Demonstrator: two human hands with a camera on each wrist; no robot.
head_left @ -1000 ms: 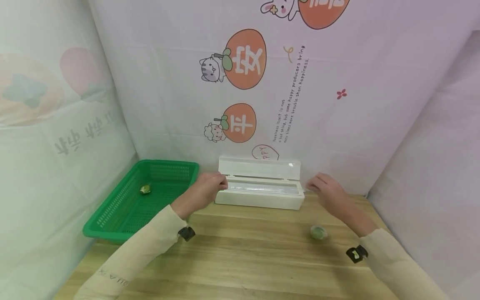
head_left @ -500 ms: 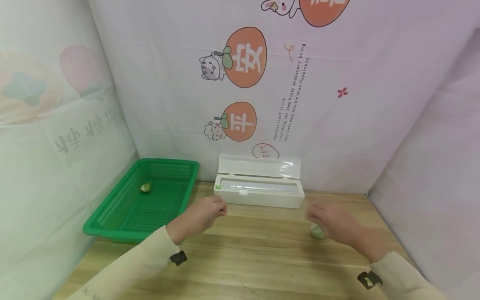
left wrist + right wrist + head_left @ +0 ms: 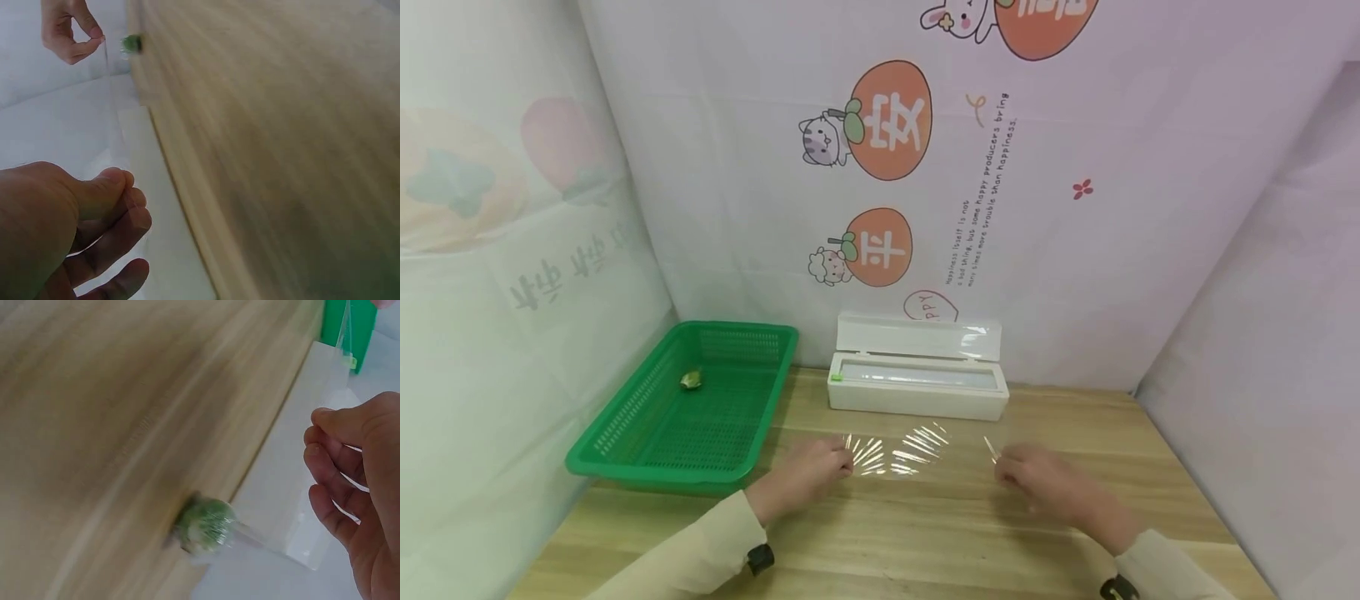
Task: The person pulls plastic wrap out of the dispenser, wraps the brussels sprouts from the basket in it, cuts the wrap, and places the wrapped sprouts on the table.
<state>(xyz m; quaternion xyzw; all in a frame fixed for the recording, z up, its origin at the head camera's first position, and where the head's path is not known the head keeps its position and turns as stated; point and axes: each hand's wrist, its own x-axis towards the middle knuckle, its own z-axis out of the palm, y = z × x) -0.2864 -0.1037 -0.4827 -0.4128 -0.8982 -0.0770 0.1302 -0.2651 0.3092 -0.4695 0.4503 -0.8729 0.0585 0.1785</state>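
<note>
A sheet of clear plastic wrap (image 3: 917, 450) stretches between my hands, low over the wooden table, with bright creases. My left hand (image 3: 812, 473) pinches its left edge between thumb and fingers. On the right, my right hand (image 3: 1048, 490) pinches the other edge. Behind the sheet stands a white plastic wrap dispenser (image 3: 917, 402), its clear lid (image 3: 917, 338) raised. A round green item (image 3: 205, 526), wrapped in clear film, lies on the table near my right hand; in the head view that hand hides it. Its kind is unclear.
A green plastic basket (image 3: 707, 427) stands at the left, holding a small wrapped green item (image 3: 691, 380). A white printed cloth (image 3: 1045, 250) hangs behind the dispenser, and more cloth closes both sides. The wooden table (image 3: 910, 550) extends toward me.
Both hands have come away from the dispenser toward me and down, drawing the plastic wrap along. The sheet's creases now show between them. The right hand now covers the round green item.
</note>
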